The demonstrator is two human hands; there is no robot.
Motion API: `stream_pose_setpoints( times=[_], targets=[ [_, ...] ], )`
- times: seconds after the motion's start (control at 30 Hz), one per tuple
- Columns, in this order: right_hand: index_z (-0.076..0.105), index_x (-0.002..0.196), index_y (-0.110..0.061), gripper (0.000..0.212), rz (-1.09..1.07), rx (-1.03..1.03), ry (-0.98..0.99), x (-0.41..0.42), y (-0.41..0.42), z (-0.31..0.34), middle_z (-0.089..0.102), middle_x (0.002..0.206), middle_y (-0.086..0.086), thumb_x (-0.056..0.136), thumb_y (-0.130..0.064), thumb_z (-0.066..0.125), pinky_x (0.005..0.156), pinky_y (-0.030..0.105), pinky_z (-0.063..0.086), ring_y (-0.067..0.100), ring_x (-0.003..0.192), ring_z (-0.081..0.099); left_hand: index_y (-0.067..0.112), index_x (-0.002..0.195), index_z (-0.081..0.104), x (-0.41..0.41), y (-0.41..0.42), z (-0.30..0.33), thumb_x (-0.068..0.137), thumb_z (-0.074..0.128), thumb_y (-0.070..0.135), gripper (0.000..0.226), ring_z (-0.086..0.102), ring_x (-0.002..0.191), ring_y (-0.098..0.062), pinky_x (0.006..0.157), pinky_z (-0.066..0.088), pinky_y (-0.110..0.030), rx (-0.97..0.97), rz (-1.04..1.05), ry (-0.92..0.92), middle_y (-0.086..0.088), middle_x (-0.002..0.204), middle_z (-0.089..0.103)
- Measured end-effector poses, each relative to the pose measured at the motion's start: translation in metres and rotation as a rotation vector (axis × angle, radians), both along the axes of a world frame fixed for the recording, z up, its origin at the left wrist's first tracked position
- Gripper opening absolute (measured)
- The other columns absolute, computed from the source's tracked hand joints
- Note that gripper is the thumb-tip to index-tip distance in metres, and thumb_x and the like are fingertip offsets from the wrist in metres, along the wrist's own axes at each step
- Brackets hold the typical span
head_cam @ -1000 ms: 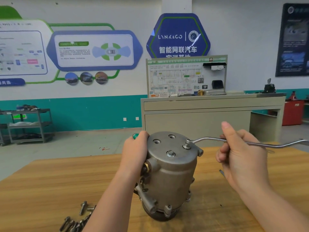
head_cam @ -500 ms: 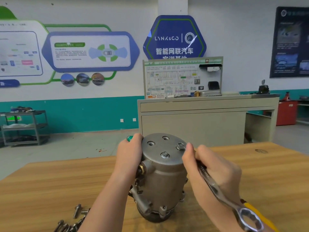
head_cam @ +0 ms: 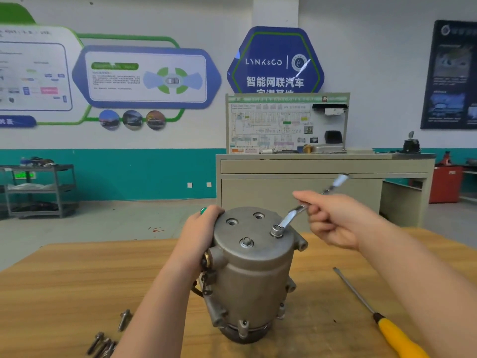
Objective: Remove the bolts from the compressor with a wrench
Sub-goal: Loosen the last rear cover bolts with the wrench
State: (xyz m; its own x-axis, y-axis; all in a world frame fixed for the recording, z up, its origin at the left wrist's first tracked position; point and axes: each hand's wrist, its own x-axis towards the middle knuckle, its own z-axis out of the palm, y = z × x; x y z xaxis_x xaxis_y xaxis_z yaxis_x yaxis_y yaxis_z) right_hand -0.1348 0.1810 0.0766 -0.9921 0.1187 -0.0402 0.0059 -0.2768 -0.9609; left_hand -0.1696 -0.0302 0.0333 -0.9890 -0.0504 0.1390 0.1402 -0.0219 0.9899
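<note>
- The left hand wraps the compressor's upper left edge, its grip curled round the rim.
- The right hand, to the upper right of the compressor, holds the wrench with fingers curled round its shaft.
- The wrench's ring end sits on a bolt at the compressor top's right edge; a second bolt stands nearer the front.
- The compressor stands upright on the table.
- Loose bolts lie to the compressor's lower left; a yellow-handled screwdriver lies to its right.
</note>
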Motion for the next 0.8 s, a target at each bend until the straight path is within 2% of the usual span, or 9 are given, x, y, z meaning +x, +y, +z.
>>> stream_pose_setpoints(
  times=[0.1, 0.23, 0.33, 0.43, 0.5, 0.53, 0.63, 0.7, 0.8],
  targets=[
    [0.053, 0.073, -0.008, 0.024, 0.064, 0.330, -0.076, -0.027, -0.018, 0.025, 0.042, 0.041, -0.004, 0.088, -0.016, 0.070, 0.027, 0.011, 0.020, 0.000, 0.027, 0.032, 0.007, 0.091, 0.065, 0.002, 0.003, 0.000, 0.092, 0.053, 0.033, 0.028, 0.057, 0.053, -0.012, 0.048, 0.041, -0.022, -0.004, 0.003, 0.013, -0.007, 0.072, 0.061],
    [0.058, 0.068, -0.009, 0.029, 0.194, 0.724, -0.041, -0.042, -0.059, 0.042, 0.041, 0.038, -0.007, 0.085, -0.026, 0.074, 0.030, 0.012, 0.019, 0.001, 0.028, 0.029, 0.008, 0.080, 0.059, 0.004, 0.005, 0.001, 0.092, 0.055, 0.026, 0.022, 0.049, 0.037, -0.004, 0.033, 0.033, -0.014, 0.043, -0.002, 0.043, 0.004, 0.046, 0.055],
    [0.063, 0.065, -0.011, 0.029, 0.254, 0.907, 0.034, -0.039, -0.077, 0.047, 0.038, 0.037, -0.008, 0.084, -0.030, 0.075, 0.031, 0.012, 0.019, 0.002, 0.029, 0.028, 0.009, 0.078, 0.058, 0.004, 0.002, 0.002, 0.093, 0.055, 0.025, 0.022, 0.047, 0.035, -0.003, 0.032, 0.031, -0.014, 0.034, 0.006, 0.046, 0.004, 0.045, 0.053],
    [0.065, 0.064, -0.011, 0.030, 0.244, 0.970, 0.136, -0.035, -0.079, 0.046, 0.038, 0.036, -0.008, 0.083, -0.032, 0.076, 0.033, 0.012, 0.023, 0.003, 0.029, 0.029, 0.010, 0.075, 0.056, 0.005, 0.001, 0.004, 0.093, 0.054, 0.023, 0.023, 0.046, 0.035, -0.003, 0.031, 0.030, -0.014, 0.051, -0.013, 0.035, 0.004, 0.044, 0.052],
    [0.063, 0.066, -0.010, 0.030, 0.208, 0.864, 0.160, -0.036, -0.072, 0.047, 0.037, 0.037, -0.008, 0.085, -0.032, 0.074, 0.034, 0.012, 0.023, 0.004, 0.029, 0.029, 0.010, 0.076, 0.056, 0.006, 0.001, 0.003, 0.093, 0.055, 0.024, 0.022, 0.047, 0.035, -0.005, 0.031, 0.030, -0.014, 0.069, -0.019, 0.021, 0.004, 0.044, 0.052],
    [0.062, 0.068, -0.010, 0.029, 0.182, 0.739, 0.150, -0.038, -0.066, 0.049, 0.037, 0.037, -0.009, 0.087, -0.030, 0.072, 0.033, 0.012, 0.022, 0.003, 0.029, 0.028, 0.009, 0.078, 0.057, 0.006, 0.001, 0.003, 0.092, 0.055, 0.025, 0.022, 0.048, 0.036, -0.005, 0.031, 0.030, -0.013, 0.074, -0.021, 0.017, 0.003, 0.045, 0.053],
    [0.054, 0.072, -0.012, 0.025, 0.112, 0.202, 0.084, -0.039, -0.042, 0.054, 0.036, 0.037, -0.009, 0.092, -0.022, 0.065, 0.029, 0.014, 0.020, 0.001, 0.028, 0.028, 0.008, 0.082, 0.060, 0.004, 0.000, 0.002, 0.092, 0.055, 0.026, 0.021, 0.049, 0.037, -0.007, 0.033, 0.031, -0.013, 0.071, -0.024, 0.009, 0.001, 0.050, 0.055],
    [0.053, 0.072, -0.013, 0.023, 0.112, -0.084, 0.083, -0.033, -0.026, 0.053, 0.038, 0.038, -0.010, 0.091, -0.018, 0.065, 0.028, 0.013, 0.020, 0.001, 0.027, 0.031, 0.008, 0.082, 0.060, 0.004, 0.000, 0.002, 0.093, 0.054, 0.027, 0.022, 0.050, 0.037, -0.007, 0.033, 0.032, -0.012, 0.064, -0.029, 0.007, 0.001, 0.050, 0.056],
    [0.053, 0.071, -0.014, 0.017, 0.142, -0.261, 0.160, -0.012, -0.012, 0.036, 0.039, 0.040, -0.011, 0.079, -0.017, 0.068, 0.029, 0.011, 0.020, 0.000, 0.028, 0.034, 0.008, 0.083, 0.061, 0.004, 0.000, 0.001, 0.093, 0.054, 0.027, 0.023, 0.050, 0.037, -0.006, 0.033, 0.032, -0.012, 0.074, -0.031, 0.007, 0.001, 0.051, 0.056]
  ],
)
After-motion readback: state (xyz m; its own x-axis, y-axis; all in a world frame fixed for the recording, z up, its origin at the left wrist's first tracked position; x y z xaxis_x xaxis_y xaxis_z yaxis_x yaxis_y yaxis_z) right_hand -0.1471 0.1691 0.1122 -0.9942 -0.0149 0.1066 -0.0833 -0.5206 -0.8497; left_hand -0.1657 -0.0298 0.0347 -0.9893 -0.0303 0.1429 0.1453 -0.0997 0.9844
